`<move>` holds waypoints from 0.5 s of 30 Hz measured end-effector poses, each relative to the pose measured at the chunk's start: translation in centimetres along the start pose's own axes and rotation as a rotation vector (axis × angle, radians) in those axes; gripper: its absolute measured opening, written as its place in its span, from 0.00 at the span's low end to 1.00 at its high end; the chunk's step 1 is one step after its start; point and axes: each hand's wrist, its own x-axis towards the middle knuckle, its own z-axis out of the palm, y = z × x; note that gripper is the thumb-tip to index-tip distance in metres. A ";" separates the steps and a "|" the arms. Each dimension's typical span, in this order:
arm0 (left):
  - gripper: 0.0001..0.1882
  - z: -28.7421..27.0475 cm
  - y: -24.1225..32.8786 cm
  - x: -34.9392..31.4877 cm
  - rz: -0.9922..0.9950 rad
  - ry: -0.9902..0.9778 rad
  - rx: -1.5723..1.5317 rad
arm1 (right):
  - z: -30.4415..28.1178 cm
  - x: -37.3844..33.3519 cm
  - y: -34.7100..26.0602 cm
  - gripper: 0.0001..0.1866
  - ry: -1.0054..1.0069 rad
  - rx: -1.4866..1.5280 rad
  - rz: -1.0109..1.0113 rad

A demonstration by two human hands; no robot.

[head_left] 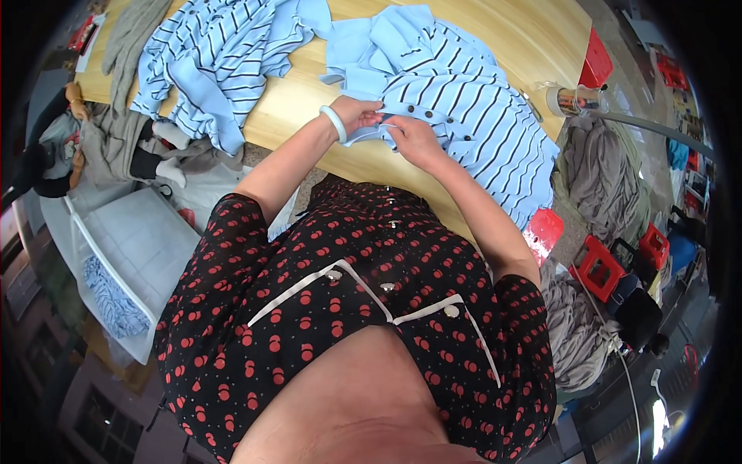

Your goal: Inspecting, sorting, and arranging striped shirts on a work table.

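Note:
A light blue knit cardigan (pixel 487 127) with dark stripes and several dark buttons lies spread on the wooden table in front of me. At its near edge, my left hand (pixel 357 116), with a pale bangle on the wrist, pinches the fabric. Close beside it my right hand (pixel 416 141) is closed on the same edge, thumb and forefinger together. The fingertips of both hands almost meet, and the exact bit of cloth between them is partly hidden. To the left lies a second blue striped knit garment (pixel 212 73), crumpled and apart from my hands.
The wooden table (pixel 533 35) has a clear container (pixel 568 100) at its right edge. Grey cloth (pixel 599 178) is heaped beyond it, near red plastic stools (pixel 599 267). On the left are a white bin (pixel 143 329) with blue knitwear and another person's hand (pixel 76 100).

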 end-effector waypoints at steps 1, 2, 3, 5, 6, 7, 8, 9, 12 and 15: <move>0.09 -0.1 0.0 0.0 -0.054 -0.023 0.034 | 0.1 0.2 0.1 0.10 -0.001 -0.001 0.000; 0.09 -0.2 -0.2 0.0 -0.053 -0.023 0.032 | 0.3 0.3 0.2 0.10 0.011 -0.041 0.000; 0.09 -0.2 -0.4 0.1 -0.053 -0.034 0.073 | 0.4 0.4 0.2 0.10 0.024 -0.081 -0.001; 0.10 0.4 0.0 -0.3 -0.049 -0.050 0.116 | 0.4 0.5 0.3 0.10 0.055 -0.128 -0.027; 0.09 0.6 0.2 -0.5 -0.021 -0.043 0.160 | 0.3 0.6 0.3 0.10 0.085 -0.174 -0.054; 0.09 0.9 0.5 -0.8 0.008 -0.035 0.202 | 0.2 0.7 0.0 0.10 0.085 -0.175 -0.056; 0.09 1.0 0.6 -1.0 0.011 -0.035 0.201 | 0.0 0.7 -0.2 0.10 0.127 -0.162 -0.069; 0.08 1.1 0.7 -1.1 0.022 -0.029 0.193 | -0.2 0.7 -0.6 0.10 0.168 -0.148 -0.082; 0.07 1.8 1.1 -1.7 0.045 0.018 0.232 | -0.8 0.8 -1.5 0.09 0.236 -0.063 -0.028; 0.06 2.3 0.2 -1.6 0.144 0.074 0.261 | -0.6 1.0 -1.5 0.09 0.295 -0.042 0.020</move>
